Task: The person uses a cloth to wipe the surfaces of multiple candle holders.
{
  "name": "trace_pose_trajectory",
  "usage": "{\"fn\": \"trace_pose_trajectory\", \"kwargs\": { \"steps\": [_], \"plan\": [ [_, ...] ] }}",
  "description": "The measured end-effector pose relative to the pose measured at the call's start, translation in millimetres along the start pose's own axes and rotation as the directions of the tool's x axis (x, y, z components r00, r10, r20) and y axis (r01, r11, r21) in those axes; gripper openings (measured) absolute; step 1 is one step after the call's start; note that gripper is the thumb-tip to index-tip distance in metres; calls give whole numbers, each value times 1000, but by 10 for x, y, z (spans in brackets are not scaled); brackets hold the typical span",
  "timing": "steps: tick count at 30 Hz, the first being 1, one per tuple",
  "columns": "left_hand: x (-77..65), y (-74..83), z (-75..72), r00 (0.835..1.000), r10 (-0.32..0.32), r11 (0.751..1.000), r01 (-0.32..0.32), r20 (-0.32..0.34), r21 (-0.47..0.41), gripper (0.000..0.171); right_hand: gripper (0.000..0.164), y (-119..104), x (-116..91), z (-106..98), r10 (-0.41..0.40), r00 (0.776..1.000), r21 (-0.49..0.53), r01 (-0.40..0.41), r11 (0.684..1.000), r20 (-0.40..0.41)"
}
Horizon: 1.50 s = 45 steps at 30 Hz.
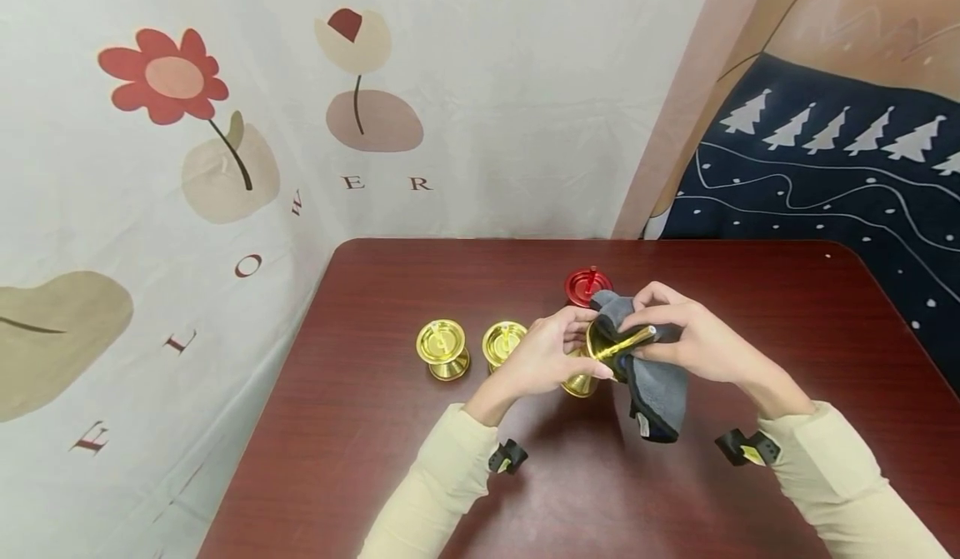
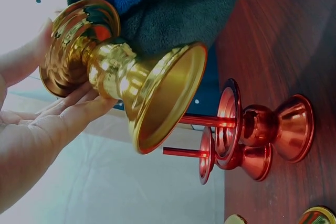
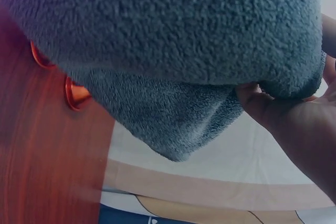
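A shiny gold candle holder with a wide dish, a central spike and a flared hollow foot is in my left hand. It is tilted above the table, its spike pointing right in the head view. My left thumb and fingers grip it around the dish. A grey fleecy cloth with a dark edge is pinched by my right hand, which presses it against the dish side beside the spike. In the right wrist view the cloth hides most of that hand's fingers and the candle holder.
Two gold candle holders stand upright on the dark red table, left of my hands; my left hand partly covers the nearer one. Behind the hands is a red candle holder; a second red one shows in the left wrist view.
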State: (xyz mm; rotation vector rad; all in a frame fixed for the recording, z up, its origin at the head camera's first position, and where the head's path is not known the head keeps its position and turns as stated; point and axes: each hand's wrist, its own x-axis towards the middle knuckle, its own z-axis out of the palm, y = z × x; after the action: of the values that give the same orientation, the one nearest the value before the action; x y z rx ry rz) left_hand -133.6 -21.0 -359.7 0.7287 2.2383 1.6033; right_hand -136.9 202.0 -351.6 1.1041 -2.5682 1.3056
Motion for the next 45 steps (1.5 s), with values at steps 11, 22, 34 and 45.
{"fn": "trace_pose_trajectory", "kwargs": {
  "steps": [11, 22, 34, 45],
  "plan": [
    [3, 21, 24, 1000, -1, 999, 1, -7, -38, 60, 37, -123, -33, -194, 25, 998, -7, -25, 1000, -53],
    [21, -23, 30, 984, 90, 996, -92, -153, -2, 69, 33, -194, -82, -216, 148, 974, -83, -165, 983, -174],
    [19, -41, 121, 987, 53, 998, -48, -151, 36, 69, 33, -199, -133, 59, 287, 942, -55, -301, 952, -175],
    [-7, -42, 104, 996, 88, 995, -86, -33, 56, 63, 38, -112, -96, 38, 77, 988, -173, -100, 980, -137]
  ]
}}
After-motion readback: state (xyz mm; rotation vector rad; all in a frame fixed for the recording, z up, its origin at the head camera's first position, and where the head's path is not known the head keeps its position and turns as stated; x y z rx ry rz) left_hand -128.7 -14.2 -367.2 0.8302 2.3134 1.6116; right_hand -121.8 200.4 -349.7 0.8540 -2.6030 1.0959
